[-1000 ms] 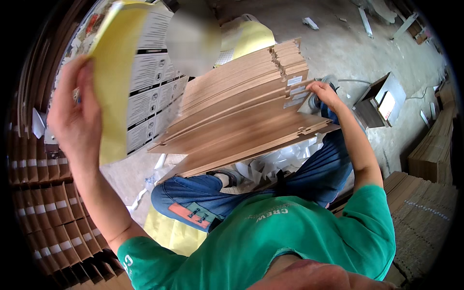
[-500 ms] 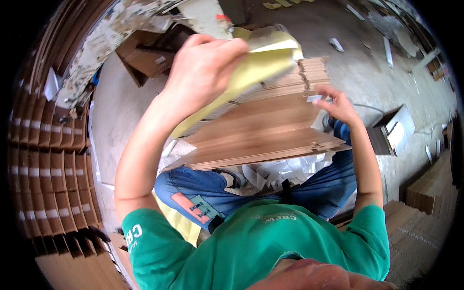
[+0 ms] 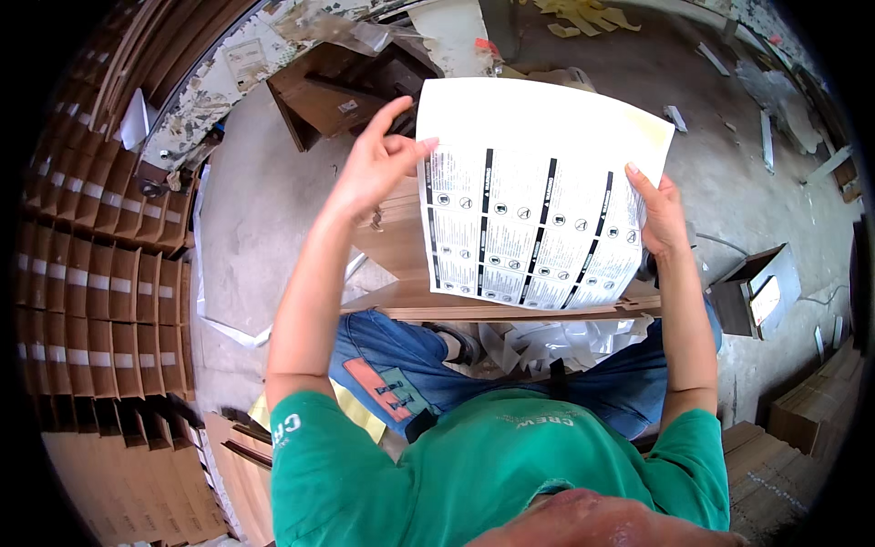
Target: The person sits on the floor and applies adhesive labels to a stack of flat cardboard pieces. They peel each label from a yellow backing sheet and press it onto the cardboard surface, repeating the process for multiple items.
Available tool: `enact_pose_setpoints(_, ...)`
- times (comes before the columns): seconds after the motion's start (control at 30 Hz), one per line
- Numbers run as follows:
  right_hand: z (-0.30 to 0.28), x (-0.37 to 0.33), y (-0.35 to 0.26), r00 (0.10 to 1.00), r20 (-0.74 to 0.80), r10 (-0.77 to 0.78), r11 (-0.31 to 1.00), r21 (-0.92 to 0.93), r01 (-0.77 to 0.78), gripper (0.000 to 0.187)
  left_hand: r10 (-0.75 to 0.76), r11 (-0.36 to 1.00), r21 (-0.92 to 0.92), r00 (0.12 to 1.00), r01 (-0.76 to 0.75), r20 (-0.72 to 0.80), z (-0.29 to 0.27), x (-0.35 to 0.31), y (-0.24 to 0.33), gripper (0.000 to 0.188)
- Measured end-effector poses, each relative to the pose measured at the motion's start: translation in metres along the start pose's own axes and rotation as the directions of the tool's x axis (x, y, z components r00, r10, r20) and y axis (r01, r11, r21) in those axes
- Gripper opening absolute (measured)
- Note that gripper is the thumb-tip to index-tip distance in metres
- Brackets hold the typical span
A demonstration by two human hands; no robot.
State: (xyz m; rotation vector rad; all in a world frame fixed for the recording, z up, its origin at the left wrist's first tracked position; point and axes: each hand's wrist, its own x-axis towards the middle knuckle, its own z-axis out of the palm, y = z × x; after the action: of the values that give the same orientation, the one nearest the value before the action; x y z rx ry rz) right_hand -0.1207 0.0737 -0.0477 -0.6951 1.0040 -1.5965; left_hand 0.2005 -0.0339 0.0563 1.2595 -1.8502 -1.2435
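A large sheet of printed labels [image 3: 538, 219] is held up between my hands, its printed white side facing me. Rows of small label blocks with black bars cover its lower part; the upper band is blank. My right hand [image 3: 663, 214] grips the sheet's right edge, thumb on the front. At the left edge, my left hand [image 3: 375, 169] has its thumb over the sheet's margin, with the index finger stretched up clear of it. Behind and below the sheet, wood-coloured panels [image 3: 392, 232] rest in front of my crossed legs, largely hidden by it.
Stacked brown partitioned pieces [image 3: 100, 283] line the left side. A brown open box [image 3: 310, 100] lies beyond my left hand. To the right stand a grey metal box [image 3: 755, 292] and brown stacks [image 3: 816, 392]. Yellow paper scraps [image 3: 583, 14] lie on the far floor.
The sheet has swung from a slanted position, yellow back showing, to face me with its print visible. My left hand has come down; my right hand has taken hold of the right edge.
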Motion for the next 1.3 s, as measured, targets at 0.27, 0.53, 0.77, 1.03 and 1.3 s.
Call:
enact_pose_setpoints(0.27, -0.005, -0.01, 0.022, 0.981, -0.118, 0.156, 0.954, -0.238, -0.18, 0.038, 0.1, 0.967, -0.244, 0.992, -0.079, 0.077, 0.023, -0.032, -0.008, 0.049)
enact_pose_setpoints(0.53, 0.086, -0.046, -0.01, 0.616, 0.657, -0.434, 0.161, -0.616, 0.771, 0.054, 0.118, 0.992, -0.063, 0.977, -0.108, 0.176, 0.048, -0.051, 0.036, 0.038)
enact_pose_setpoints(0.77, 0.091, -0.035, -0.005, 0.655, 0.724, -0.218, 0.287, -0.594, 0.752, 0.021, 0.046, 0.958, 0.263, 0.967, -0.113, 0.25, 0.039, -0.051, 0.044, 0.026)
enact_pose_setpoints(1.03, 0.142, -0.031, -0.002, 0.378, 0.558, -0.739, 0.129, -0.434, 0.892, 0.022, 0.118, 0.97, 0.186, 0.974, -0.155, 0.194, 0.039, -0.049, 0.047, 0.034)
enact_pose_setpoints(1.3, 0.15, -0.033, 0.008, 0.339, 0.547, -0.766, 0.087, -0.434, 0.897, 0.019, -0.013, 0.999, 0.041, 0.953, 0.001, 0.304, 0.037, -0.05, 0.047, 0.04)
